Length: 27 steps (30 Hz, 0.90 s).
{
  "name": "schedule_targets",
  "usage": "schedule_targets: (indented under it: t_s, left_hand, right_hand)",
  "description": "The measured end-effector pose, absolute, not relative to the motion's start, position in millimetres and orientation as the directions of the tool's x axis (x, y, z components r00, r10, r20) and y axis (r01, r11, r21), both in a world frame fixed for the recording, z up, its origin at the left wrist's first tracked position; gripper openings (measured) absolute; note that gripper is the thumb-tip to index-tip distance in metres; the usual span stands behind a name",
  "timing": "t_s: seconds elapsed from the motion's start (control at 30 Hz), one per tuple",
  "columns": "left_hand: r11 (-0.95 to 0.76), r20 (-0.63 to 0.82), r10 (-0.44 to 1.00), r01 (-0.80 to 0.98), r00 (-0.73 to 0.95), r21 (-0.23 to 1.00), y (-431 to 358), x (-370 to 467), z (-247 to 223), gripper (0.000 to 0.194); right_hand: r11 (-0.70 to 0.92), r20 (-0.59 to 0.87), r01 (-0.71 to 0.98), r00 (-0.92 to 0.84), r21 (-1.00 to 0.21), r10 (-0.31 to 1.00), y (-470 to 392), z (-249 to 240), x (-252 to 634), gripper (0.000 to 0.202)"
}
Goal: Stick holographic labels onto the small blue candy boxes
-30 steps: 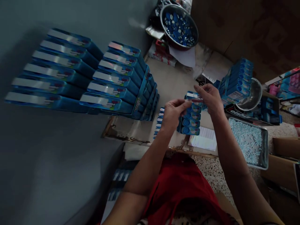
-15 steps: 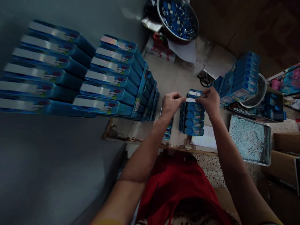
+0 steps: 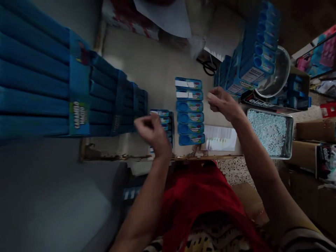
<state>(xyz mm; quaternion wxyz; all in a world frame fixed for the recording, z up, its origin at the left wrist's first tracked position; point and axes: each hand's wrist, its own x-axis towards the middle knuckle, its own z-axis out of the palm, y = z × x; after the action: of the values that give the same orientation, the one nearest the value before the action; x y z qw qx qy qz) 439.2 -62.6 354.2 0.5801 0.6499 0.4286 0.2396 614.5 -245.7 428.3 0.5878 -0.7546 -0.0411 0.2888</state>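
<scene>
Several blue packs (image 3: 190, 117) lie in a column on the table, their ends facing up. The top two carry white strips (image 3: 184, 95); the lower ones show round blue circles. My left hand (image 3: 154, 134), blurred, is curled over a smaller group of blue packs (image 3: 165, 120) left of the column. To the column's right, my right hand (image 3: 219, 101) hovers with its fingers pinched together. Whether either hand holds something small cannot be made out. A printed sheet (image 3: 220, 138) lies at the column's lower right.
Tall stacks of blue packs (image 3: 34, 84) fill the left. Black scissors (image 3: 208, 66) lie at the back, near another stack of blue packs (image 3: 252, 59). A metal tray of pale blue pieces (image 3: 267, 133) and a clear bowl (image 3: 282, 75) are at the right.
Both hands have moved apart from the column, the left one to the left. A white strip formerly stretched between them now lies on the second pack. The view has shifted and come closer.
</scene>
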Motion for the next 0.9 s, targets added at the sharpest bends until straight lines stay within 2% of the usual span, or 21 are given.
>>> schedule_targets:
  t_s: [0.03, 0.07, 0.1, 0.13, 0.17, 0.2, 0.23, 0.27, 0.33, 0.4, 0.43, 0.53, 0.6, 0.73, 0.9]
  left_hand:
    - [-0.036, -0.110, 0.868, 0.282, 0.484, 0.959, -81.3, 409.8, 352.7, 0.026]
    - [-0.076, -0.114, 0.840, 0.323, 0.530, 0.943, -103.9, 382.2, 349.8, 0.021]
    - [-0.100, -0.176, 0.763, 0.384, 0.621, 0.918, -129.2, 359.9, 345.3, 0.019]
    - [-0.147, -0.273, 0.584, 0.430, 0.765, 0.891, -155.7, 345.8, 339.1, 0.017]
    - [-0.220, -0.313, 0.368, 0.409, 0.875, 0.886, -181.9, 341.8, 331.2, 0.014]
    - [-0.304, -0.289, 0.162, 0.326, 0.944, 0.895, -206.4, 348.6, 322.0, 0.013]
    - [-0.398, -0.247, 0.030, 0.239, 0.968, 0.886, -228.3, 365.6, 311.6, 0.014]
    - [-0.506, -0.217, -0.024, 0.175, 0.976, 0.845, -246.8, 390.8, 300.6, 0.016]
    - [-0.692, -0.224, -0.090, 0.101, 0.970, 0.715, -273.1, 453.5, 277.4, 0.029]
    - [-0.802, -0.337, -0.141, 0.092, 0.931, 0.590, -286.9, 511.8, 254.9, 0.029]
    - [-0.820, -0.398, -0.196, 0.073, 0.896, 0.567, -290.3, 533.6, 244.3, 0.027]
    - [-0.811, -0.494, -0.339, 0.018, 0.800, 0.585, -292.1, 563.4, 217.1, 0.022]
    - [-0.788, -0.502, -0.366, 0.026, 0.784, 0.615, -289.7, 562.7, 203.3, 0.021]
    - [-0.738, -0.513, -0.347, 0.110, 0.785, 0.666, -286.2, 554.9, 185.2, 0.021]
    - [-0.768, -0.566, -0.254, 0.192, 0.784, 0.611, -291.4, 560.6, 176.0, 0.020]
  right_hand:
    - [-0.309, -0.385, -0.266, 0.810, -0.913, 0.443, -273.1, 426.3, 610.8, 0.057]
    - [-0.337, -0.387, -0.247, 0.799, -0.909, 0.460, -303.8, 421.1, 605.5, 0.056]
    - [-0.394, -0.407, -0.235, 0.799, -0.889, 0.442, -335.5, 412.2, 598.3, 0.055]
    - [-0.471, -0.427, -0.233, 0.829, -0.851, 0.361, -366.3, 400.0, 588.9, 0.049]
    - [-0.566, -0.421, -0.243, 0.883, -0.788, 0.207, -394.1, 385.0, 577.4, 0.040]
    - [-0.668, -0.367, -0.263, 0.930, -0.696, 0.016, -417.7, 368.0, 564.4, 0.032]
    - [-0.750, -0.297, -0.272, 0.949, -0.602, -0.106, -436.1, 350.2, 550.6, 0.022]
    - [-0.816, -0.245, -0.254, 0.959, -0.519, -0.142, -449.4, 332.4, 536.8, 0.017]
    - [-0.909, -0.198, -0.147, 0.978, -0.390, -0.073, -462.2, 299.8, 512.7, 0.028]
    - [-0.951, -0.200, -0.005, 0.978, -0.310, 0.060, -463.2, 273.7, 497.5, 0.041]
    - [-0.959, -0.206, 0.051, 0.972, -0.279, 0.112, -461.6, 263.1, 493.6, 0.045]
    - [-0.971, -0.255, 0.133, 0.950, -0.198, 0.182, -456.0, 239.1, 492.7, 0.049]
    - [-0.976, -0.290, 0.144, 0.939, -0.163, 0.187, -453.7, 227.7, 495.0, 0.048]
    - [-0.972, -0.303, 0.188, 0.927, -0.140, 0.223, -452.5, 213.9, 490.8, 0.051]
    - [-0.952, -0.305, 0.260, 0.904, -0.162, 0.299, -459.5, 217.7, 466.8, 0.056]
